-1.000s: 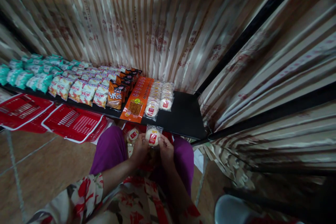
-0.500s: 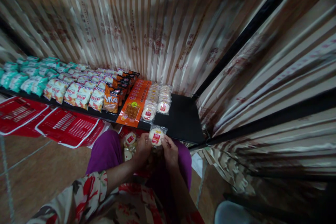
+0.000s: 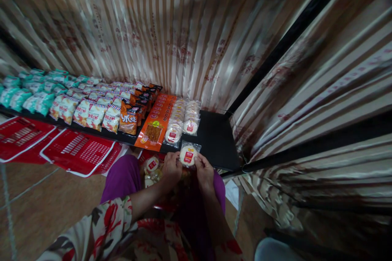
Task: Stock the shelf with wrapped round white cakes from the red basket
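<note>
The right hand (image 3: pixel 205 171) pinches a wrapped cracker (image 3: pixel 188 156) at its 4 o'clock edge, thumb and fingers closed on it; the left hand (image 3: pixel 172 167) is curled closed at its 9 o'clock edge. The cracker is held label-up by the near edge of the black shelf (image 3: pixel 216 138) — two rows of similar crackers (image 3: pixel 175 122) lie towards 11 and 12 o'clock from it, an orange packet (image 3: pixel 153 128) towards 10.

Wrapped cracker (image 3: pixel 188 155) between both hands (image 3: pixel 172 168)
</note>
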Motion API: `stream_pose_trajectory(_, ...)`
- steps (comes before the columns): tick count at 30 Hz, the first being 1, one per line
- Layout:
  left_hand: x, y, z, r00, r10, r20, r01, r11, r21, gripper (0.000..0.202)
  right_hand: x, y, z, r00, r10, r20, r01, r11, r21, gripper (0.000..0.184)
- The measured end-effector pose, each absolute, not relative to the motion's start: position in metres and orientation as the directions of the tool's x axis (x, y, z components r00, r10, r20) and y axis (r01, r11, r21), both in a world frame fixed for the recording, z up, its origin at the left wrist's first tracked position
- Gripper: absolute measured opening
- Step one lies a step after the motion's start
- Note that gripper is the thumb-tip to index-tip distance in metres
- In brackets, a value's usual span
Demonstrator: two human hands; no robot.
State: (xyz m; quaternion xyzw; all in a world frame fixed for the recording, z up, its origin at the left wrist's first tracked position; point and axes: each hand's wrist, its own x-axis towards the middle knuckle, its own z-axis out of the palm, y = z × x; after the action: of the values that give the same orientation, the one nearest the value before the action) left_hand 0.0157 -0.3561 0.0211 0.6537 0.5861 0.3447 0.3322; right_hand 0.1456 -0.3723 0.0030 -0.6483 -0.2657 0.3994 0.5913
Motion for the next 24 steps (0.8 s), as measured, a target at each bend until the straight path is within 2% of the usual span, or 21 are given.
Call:
stream_pose_trajectory(8,0.024,-0.352,0.018,0.119,0.990,0.080,0.464,-0.127,0.877,0.045,0.164,-0.357,0.000,0.559,0.817,-0.142,-0.043,-0.142,-0.989,0.040)
stream_pose_trajectory(16,0.035,-0.349,0.016,0.223,0.968,0.110,0.573,-0.222,0.789,0.048,0.175,-0.340,-0.003,0.557,0.822,-0.119,0.001,-0.143,-0.990,0.048)
stream_pose_trajectory(24,0.040,-0.343,0.013,0.303,0.933,0.192,0.536,-0.334,0.775,0.052,0.183,-0.316,-0.004,0.575,0.814,-0.083,0.040,-0.129,-0.991,0.047)
